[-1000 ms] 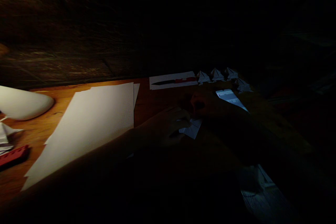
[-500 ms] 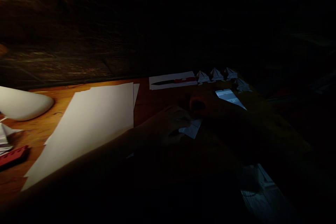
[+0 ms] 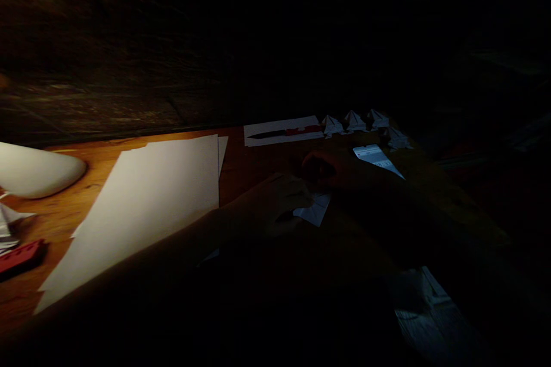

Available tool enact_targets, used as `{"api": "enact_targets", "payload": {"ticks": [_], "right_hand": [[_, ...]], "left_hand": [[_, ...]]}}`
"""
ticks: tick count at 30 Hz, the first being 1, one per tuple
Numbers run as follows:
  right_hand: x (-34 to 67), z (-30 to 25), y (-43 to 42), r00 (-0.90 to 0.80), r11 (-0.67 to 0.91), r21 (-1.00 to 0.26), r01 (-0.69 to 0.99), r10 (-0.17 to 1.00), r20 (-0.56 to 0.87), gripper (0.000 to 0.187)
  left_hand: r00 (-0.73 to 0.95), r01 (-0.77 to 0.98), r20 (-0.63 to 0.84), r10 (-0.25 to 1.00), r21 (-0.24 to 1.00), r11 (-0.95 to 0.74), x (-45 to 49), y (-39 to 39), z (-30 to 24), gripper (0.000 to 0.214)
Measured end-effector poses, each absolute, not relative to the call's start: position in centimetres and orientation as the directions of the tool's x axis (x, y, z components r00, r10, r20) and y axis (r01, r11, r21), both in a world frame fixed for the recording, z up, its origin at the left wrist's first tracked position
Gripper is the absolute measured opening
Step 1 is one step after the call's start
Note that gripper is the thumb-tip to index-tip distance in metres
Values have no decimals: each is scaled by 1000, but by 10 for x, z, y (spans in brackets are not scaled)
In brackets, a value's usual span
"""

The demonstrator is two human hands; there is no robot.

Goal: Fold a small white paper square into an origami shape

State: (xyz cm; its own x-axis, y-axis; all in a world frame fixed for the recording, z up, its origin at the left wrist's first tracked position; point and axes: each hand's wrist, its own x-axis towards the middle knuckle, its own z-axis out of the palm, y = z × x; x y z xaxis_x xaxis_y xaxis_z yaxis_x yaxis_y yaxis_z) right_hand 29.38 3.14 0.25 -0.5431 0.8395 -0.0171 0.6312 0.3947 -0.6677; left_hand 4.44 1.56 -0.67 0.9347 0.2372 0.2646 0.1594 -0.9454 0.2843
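Observation:
In dim light my left hand (image 3: 286, 198) lies over a small piece of folded white paper (image 3: 313, 210), its fingers bent onto the upper left part. The paper's lower right corner sticks out and shows crease lines. My right hand (image 3: 329, 169) is close beside it, just above the paper, with its fingers curled inward. Deep shadow hides the right fingertips and anything between them. Behind the right hand a lit phone (image 3: 373, 157) lies on the table, partly covered by that hand or forearm.
White paper sheets (image 3: 155, 189) lie stacked to the left. A red-handled knife (image 3: 275, 133) rests on a smaller paper stack (image 3: 256, 129) by the wall. Several folded paper shapes (image 3: 355, 121) line the far edge. A white lamp-like object (image 3: 38, 171) and a red object (image 3: 21, 257) are at far left.
My right hand has shifted slightly left and its curled fingers have turned a little. The left hand and the folded paper stay nearly in place.

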Motion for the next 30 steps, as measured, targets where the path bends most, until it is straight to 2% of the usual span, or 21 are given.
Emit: {"api": "enact_targets", "payload": {"ticks": [5, 13, 24, 30], "right_hand": [[296, 0, 34, -550, 384, -689, 615, 835, -25, 61], [299, -3, 35, -600, 490, -620, 613, 799, 39, 52], [294, -4, 34, -522, 391, -652, 650, 853, -9, 53], [294, -3, 33, -520, 402, -638, 657, 854, 3, 51]], "left_hand": [[939, 129, 277, 205, 268, -955, 44, 16, -11, 34], [944, 132, 254, 210, 291, -948, 44, 15, -13, 38], [941, 163, 232, 248, 332, -929, 43, 15, -14, 39], [933, 148, 272, 233, 299, -943, 43, 16, -11, 36]]}}
